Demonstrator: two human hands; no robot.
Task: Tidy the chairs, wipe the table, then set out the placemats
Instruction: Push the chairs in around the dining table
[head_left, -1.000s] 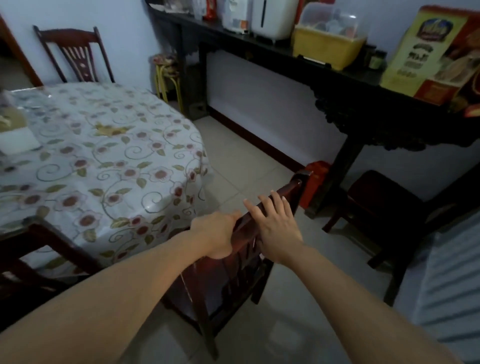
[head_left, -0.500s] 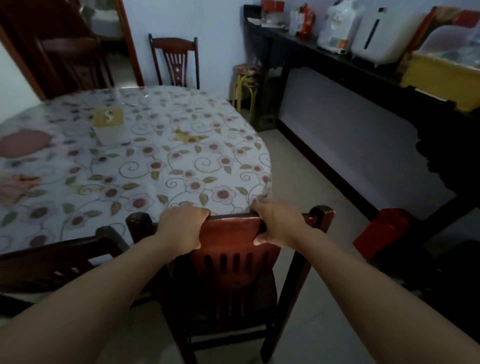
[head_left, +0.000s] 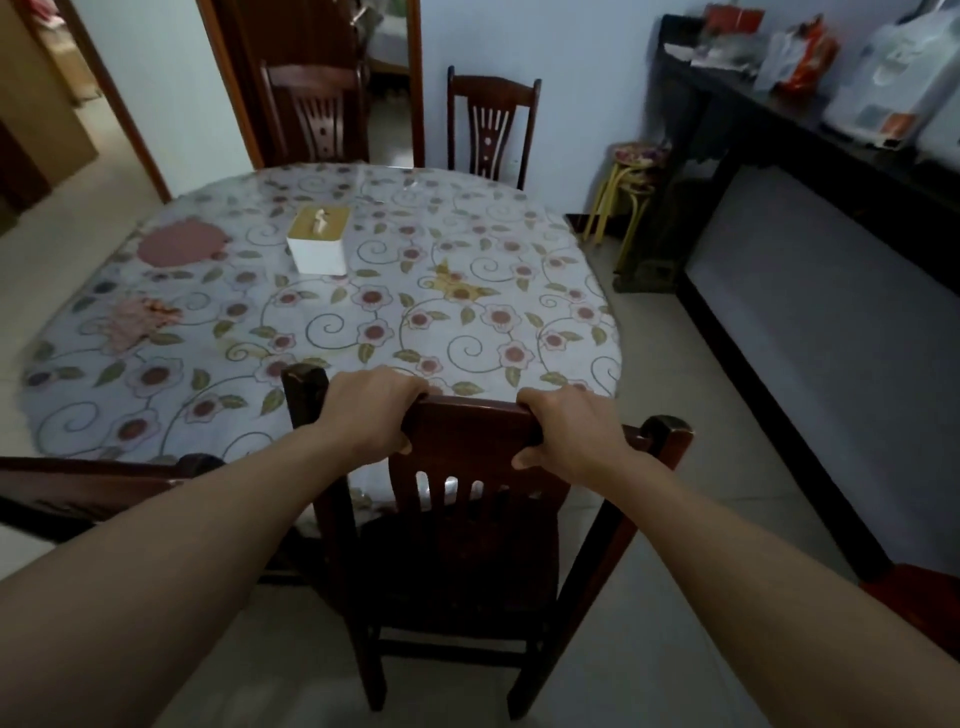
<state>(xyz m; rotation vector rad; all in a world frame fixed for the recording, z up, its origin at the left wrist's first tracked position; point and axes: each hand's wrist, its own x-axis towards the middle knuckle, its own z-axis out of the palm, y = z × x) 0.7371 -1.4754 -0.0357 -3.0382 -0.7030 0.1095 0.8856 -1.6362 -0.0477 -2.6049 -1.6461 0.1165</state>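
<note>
Round floral table (head_left: 467, 322) w/ tissue box (head_left: 317, 245); left hand (head_left: 371, 410) & right hand (head_left: 571, 431) both grip chair (head_left: 470, 431) top rail

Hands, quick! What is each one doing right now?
Left hand: closed, fingers curled over the top rail of the chair.
Right hand: closed, gripping the same top rail.

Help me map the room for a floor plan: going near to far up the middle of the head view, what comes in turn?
Dark wooden chair gripped at its top rail → round table in floral cloth → white tissue box with tan lid → dark slat-backed chair by the wall.
</note>
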